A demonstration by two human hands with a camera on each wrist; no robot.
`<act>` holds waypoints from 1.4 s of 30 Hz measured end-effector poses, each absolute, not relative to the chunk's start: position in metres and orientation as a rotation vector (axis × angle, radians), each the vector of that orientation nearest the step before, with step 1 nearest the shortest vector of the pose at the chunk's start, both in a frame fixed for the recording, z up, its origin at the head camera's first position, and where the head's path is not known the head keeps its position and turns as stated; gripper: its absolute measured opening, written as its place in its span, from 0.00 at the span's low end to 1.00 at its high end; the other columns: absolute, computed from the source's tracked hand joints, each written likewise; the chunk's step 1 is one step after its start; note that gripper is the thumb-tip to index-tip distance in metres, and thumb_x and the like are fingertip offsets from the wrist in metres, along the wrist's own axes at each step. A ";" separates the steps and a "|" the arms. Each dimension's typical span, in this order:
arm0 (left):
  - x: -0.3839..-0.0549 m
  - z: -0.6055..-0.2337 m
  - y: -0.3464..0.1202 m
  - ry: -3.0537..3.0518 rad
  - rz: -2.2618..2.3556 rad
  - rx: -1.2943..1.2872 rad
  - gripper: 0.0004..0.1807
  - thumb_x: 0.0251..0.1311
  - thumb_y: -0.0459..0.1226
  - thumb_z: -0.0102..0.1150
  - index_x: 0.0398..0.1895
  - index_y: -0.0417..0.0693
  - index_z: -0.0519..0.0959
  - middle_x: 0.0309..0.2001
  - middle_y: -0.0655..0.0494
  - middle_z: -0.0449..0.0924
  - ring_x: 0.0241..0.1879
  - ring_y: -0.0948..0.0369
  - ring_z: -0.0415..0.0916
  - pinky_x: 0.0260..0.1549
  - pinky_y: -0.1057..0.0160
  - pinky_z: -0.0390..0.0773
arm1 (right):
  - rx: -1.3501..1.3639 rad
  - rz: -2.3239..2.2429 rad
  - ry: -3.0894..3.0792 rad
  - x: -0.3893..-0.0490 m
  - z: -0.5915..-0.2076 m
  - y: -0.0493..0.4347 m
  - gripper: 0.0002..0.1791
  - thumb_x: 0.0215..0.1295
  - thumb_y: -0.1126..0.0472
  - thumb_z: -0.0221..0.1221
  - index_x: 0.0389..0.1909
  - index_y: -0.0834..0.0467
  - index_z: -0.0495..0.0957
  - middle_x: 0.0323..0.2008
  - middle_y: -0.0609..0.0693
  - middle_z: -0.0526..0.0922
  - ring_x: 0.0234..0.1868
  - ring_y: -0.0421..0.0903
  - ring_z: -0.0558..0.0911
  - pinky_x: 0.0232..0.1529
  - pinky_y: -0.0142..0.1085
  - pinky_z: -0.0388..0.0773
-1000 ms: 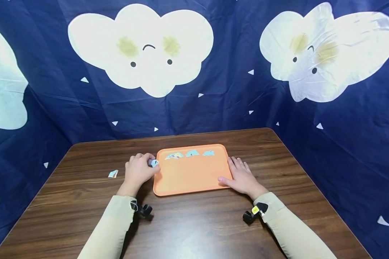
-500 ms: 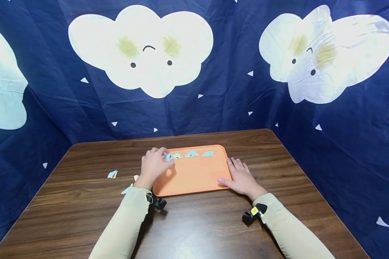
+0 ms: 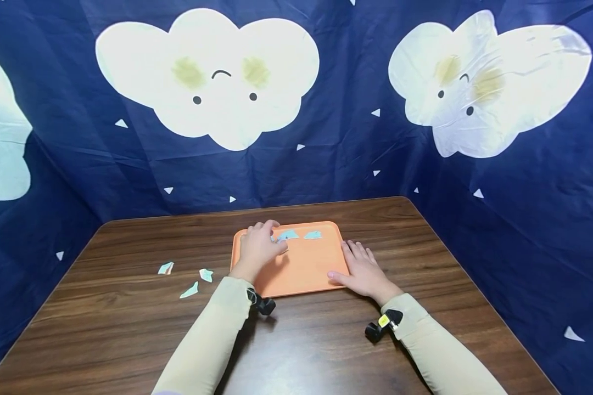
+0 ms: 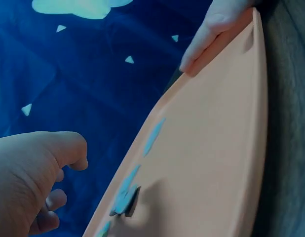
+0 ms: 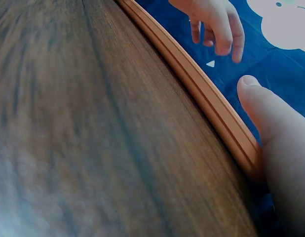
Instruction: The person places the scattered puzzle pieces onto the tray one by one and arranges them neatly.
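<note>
My left hand (image 3: pixel 261 248) is over the upper left of an orange tray (image 3: pixel 301 274). In the left wrist view its thumb and fingers stand apart with nothing between them. Below, a blue paper piece (image 4: pixel 126 200) with a dark underside is tilted, overlapping another piece in that view. Two light-blue torn-edged pieces show along the tray's far side: a middle piece (image 3: pixel 288 235) and a right piece (image 3: pixel 313 235). The left hand hides the pieces farther left. My right hand (image 3: pixel 365 274) rests at the tray's right edge, fingers straight along the rim, thumb over it.
On the brown wooden table (image 3: pixel 296 340), left of the tray, lie three loose paper pieces: one far left (image 3: pixel 166 268), a piece near the tray (image 3: pixel 206 275) and a narrow piece (image 3: pixel 189 290). A blue cloud-print curtain (image 3: pixel 277 175) stands behind the table.
The left hand has carried a paper piece from the tray's left edge rightward over the tray and let it go. Two table pieces it covered now show. The right hand stays put.
</note>
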State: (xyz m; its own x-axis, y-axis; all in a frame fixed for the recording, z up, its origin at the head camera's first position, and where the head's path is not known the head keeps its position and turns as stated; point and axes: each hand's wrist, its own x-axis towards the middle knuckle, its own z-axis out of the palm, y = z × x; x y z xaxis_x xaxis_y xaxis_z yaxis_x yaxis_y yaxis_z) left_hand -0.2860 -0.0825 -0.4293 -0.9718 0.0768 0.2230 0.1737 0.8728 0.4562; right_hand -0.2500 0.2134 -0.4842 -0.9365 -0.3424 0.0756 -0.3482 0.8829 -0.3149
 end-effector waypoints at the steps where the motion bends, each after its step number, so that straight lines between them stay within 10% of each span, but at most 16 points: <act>1: -0.286 -0.430 -0.080 -2.856 -0.728 -0.200 0.33 0.48 0.50 0.61 0.62 0.55 0.76 0.49 0.49 0.79 0.49 0.47 0.71 0.47 0.43 0.68 | 0.558 0.511 -3.033 -0.250 -0.484 0.212 0.58 0.64 0.23 0.49 0.80 0.61 0.46 0.78 0.64 0.52 0.79 0.63 0.48 0.75 0.60 0.42; 14: -0.295 -0.447 -0.093 -2.937 -0.672 -0.454 0.34 0.48 0.43 0.67 0.64 0.54 0.77 0.65 0.53 0.76 0.66 0.45 0.62 0.58 0.41 0.62 | 0.542 0.496 -3.044 -0.249 -0.481 0.209 0.59 0.63 0.22 0.48 0.80 0.61 0.46 0.78 0.64 0.52 0.79 0.62 0.48 0.75 0.58 0.41; 42: -0.313 -0.458 -0.105 -2.918 -0.868 -0.727 0.34 0.51 0.37 0.71 0.65 0.52 0.76 0.55 0.59 0.83 0.54 0.51 0.62 0.53 0.48 0.57 | 0.537 0.502 -3.042 -0.251 -0.485 0.213 0.60 0.63 0.22 0.47 0.80 0.61 0.46 0.78 0.64 0.52 0.79 0.62 0.48 0.75 0.59 0.42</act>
